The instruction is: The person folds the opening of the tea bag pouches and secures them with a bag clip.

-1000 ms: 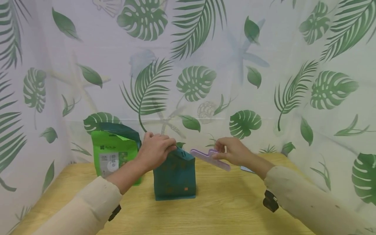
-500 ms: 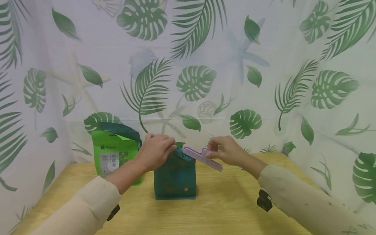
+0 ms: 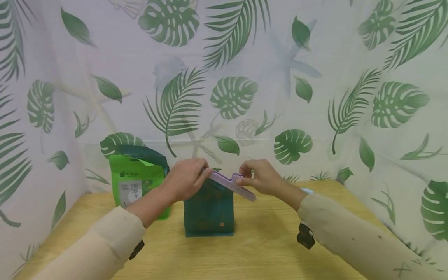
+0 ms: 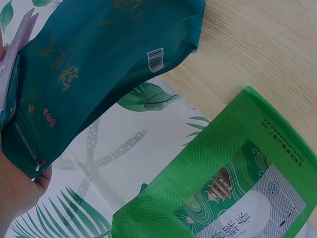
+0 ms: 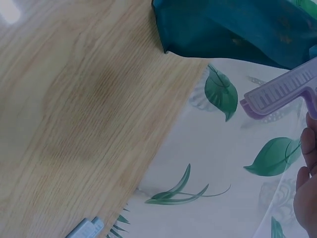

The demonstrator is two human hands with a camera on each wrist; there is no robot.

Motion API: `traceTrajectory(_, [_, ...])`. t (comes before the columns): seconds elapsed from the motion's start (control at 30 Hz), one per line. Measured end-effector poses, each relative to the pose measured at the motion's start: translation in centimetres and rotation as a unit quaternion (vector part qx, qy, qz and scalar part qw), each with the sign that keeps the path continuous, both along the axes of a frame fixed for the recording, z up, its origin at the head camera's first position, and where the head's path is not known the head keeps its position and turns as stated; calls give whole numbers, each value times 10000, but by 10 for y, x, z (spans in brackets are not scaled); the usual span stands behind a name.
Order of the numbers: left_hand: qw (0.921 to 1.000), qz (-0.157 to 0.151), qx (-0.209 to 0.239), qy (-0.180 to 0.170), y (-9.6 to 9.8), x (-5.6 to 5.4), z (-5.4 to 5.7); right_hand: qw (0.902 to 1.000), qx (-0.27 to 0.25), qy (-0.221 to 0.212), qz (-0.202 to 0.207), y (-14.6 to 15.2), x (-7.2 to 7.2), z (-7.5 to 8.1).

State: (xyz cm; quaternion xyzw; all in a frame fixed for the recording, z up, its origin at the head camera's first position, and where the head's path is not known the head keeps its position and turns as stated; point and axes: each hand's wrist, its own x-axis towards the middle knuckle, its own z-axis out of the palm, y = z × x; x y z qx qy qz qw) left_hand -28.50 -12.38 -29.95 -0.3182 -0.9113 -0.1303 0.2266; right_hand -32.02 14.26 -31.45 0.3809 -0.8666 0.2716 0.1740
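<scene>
white leaf-printed cloth backdrop [image 3: 224,97], yellow wood-grain table [image 3: 266,245]

the glossy teal bag [image 3: 209,214] stands upright on the table, a bright green labelled pouch [image 3: 141,175] to its left. the left hand [image 3: 187,177] grips its folded top, fingers curled over. the right hand [image 3: 262,177] pinches a long lilac plastic clip [image 3: 228,183] by its tab; the clip slants across the bag's top, one end jutting past its right side. whether the bars straddle the fold, i cannot tell. best, i think, to level the clip along the crease and free the left fingertips before it closes.
</scene>
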Motion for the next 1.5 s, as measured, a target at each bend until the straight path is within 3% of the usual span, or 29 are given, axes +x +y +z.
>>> traceTrajectory(0.2, [9999,-40,18,108,4,-1,0,10000,-71,50,39,-12,0,2])
traceTrajectory(0.47, [9999,-51,100,70,10,-3,-1,9981,-300,461,291,-33,-3,12])
traceTrajectory(0.63, [9995,0,285,134,8,-3,-2,9993,-345,26,145,-33,0,11])
traceTrajectory(0.83, [9950,199,719,665,-1,-1,-8,9974,-603,-399,-8,-31,2,3])
traceTrajectory(0.93, [9920,237,1051,652,-8,1,-14,9960,-599,-650,-144,-27,3,-5])
traceTrajectory(1.07, [9903,467,1280,279,-18,4,-27,9956,-467,-776,-248,-20,4,-20])
traceTrajectory(1.2, [9884,700,1347,21,-24,7,-44,9940,-457,-952,-273,-13,5,-43])
traceTrajectory(1.5, [9882,900,1211,-279,-31,9,-81,9895,-451,-1370,-64,-8,14,-85])
